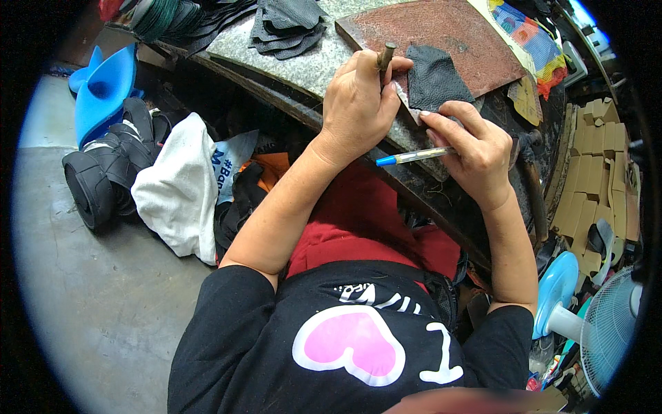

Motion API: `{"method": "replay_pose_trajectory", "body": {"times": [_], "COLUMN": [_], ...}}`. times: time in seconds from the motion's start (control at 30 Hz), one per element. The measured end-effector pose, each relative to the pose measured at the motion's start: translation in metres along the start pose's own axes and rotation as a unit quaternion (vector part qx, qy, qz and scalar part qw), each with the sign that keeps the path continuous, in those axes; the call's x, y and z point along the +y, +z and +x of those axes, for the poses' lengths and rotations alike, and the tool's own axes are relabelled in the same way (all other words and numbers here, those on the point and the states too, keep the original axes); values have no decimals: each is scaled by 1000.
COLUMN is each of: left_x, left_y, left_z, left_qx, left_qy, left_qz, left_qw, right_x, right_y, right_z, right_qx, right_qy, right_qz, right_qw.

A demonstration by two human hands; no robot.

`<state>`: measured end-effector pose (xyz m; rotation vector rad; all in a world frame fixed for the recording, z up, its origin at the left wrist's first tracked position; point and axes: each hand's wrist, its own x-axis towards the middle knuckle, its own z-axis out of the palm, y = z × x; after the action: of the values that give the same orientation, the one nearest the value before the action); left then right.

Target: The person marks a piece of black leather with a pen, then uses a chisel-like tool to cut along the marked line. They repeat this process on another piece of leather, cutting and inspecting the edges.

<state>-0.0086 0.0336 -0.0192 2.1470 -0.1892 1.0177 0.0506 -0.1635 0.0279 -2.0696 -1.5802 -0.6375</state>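
My left hand [360, 103] is closed round a short metal rod-like tool [387, 54], whose blunt dark end sticks up above the fist. Its lower end is hidden by my fingers. In my right hand [477, 148] a pen with a blue tip [412, 156] lies across, pointing left. The right thumb and forefinger press at the near edge of the reddish-brown board [441, 34], where a narrow pale strip [412, 109] shows. Between both hands a piece of black grained leather [436, 79] lies flat on that board.
Stacked black leather pieces [286, 31] lie on the speckled stone slab [238, 38] at the far left. On the left floor side are a white cloth [176, 190], black rolled straps [103, 179] and a blue stool [103, 96]. Cardboard boxes [586, 179] and a fan [610, 331] stand right.
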Motion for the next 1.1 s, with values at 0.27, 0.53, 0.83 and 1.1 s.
{"method": "replay_pose_trajectory", "body": {"times": [0.27, 0.53, 0.83, 1.1], "left_x": [-5, -1, -3, 4], "left_y": [1, 3, 6, 2], "left_z": [4, 4, 3, 3], "left_qx": [-6, -4, 21, 7], "left_qy": [82, 61, 65, 8], "left_qz": [26, 52, 45, 59], "left_qw": [996, 997, 997, 998], "right_x": [-3, 6, 2, 0], "right_y": [-2, -2, -3, -6], "right_z": [0, 2, 1, 0], "right_qx": [-21, 26, 25, -1], "right_qy": [49, -21, -33, 19], "right_qz": [-1, -39, -55, 25], "right_qw": [999, 999, 998, 999]}}
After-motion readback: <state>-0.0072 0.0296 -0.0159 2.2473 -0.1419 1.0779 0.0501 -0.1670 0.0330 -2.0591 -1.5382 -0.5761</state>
